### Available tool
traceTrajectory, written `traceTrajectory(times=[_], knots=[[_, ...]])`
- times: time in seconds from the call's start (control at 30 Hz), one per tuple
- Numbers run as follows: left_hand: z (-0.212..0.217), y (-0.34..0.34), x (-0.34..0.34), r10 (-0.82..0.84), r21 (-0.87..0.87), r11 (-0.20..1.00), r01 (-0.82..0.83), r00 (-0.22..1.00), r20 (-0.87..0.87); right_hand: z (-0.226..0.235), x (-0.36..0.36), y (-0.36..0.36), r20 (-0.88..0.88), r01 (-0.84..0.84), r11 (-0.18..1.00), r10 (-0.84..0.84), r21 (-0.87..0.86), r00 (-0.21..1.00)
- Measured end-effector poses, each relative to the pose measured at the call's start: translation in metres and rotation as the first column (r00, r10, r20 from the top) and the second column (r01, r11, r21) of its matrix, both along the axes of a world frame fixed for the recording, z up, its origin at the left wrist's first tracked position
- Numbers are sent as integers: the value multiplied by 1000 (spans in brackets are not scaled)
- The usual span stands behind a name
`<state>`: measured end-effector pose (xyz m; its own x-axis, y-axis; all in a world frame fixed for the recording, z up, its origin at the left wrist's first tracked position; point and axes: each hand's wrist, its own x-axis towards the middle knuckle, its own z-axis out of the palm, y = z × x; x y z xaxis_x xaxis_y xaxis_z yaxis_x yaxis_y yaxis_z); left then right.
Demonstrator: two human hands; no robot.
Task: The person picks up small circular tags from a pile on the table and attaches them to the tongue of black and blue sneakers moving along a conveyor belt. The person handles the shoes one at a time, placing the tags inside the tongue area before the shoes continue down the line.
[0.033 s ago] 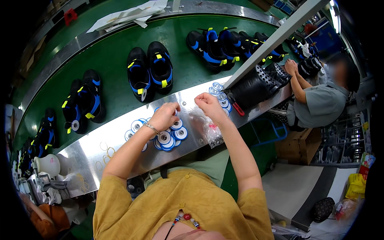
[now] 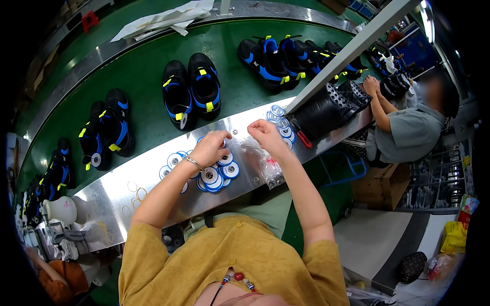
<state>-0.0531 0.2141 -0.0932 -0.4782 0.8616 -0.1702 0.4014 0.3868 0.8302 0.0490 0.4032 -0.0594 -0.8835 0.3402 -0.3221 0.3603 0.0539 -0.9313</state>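
My left hand [image 2: 208, 150], a bracelet at its wrist, is curled over a pile of round white tags with blue rims [image 2: 209, 176] on the metal ledge. Its thumb and fingers come together at the pile's far right side; what lies between them is too small to name. To its right, my right hand [image 2: 266, 135] is raised above the ledge in a pinch, and I cannot make out what it holds. Just below that hand lies a clear plastic bag [image 2: 270, 172] of small pieces. More round tags [image 2: 282, 122] lie beyond the right hand.
Pairs of black and blue shoes [image 2: 205, 86] stand along the green belt [image 2: 148, 76]. Red-handled scissors [image 2: 302, 136] and a black boot-like shape [image 2: 317, 113] lie right, by a slanted post [image 2: 352, 53]. Loose rubber-band-like rings [image 2: 138, 196] lie left. A co-worker [image 2: 408, 130] sits at right.
My right hand has shifted very slightly. Otherwise the hands and the things around them look the same.
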Motion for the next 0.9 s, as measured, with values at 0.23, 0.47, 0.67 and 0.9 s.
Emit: traceTrajectory(times=[0.23, 0.47, 0.67, 0.9], knots=[[0, 4, 1, -235, 7, 968, 249, 921, -311, 0, -1, -3, 43, 6, 1000, -5, -24, 999], [1, 20, -5, -233, -13, 972, 235, 955, -184, 4, 2, -2, 41, -18, 999, 20, -36, 999], [3, 16, -3, -281, 47, 956, 290, 949, -146, 4, 6, -1, 74, -13, 999, 16, -43, 997], [-2, 23, -6, -366, -12, 928, 374, 902, -229, 1, 4, -2, 76, -18, 999, 20, -26, 997]])
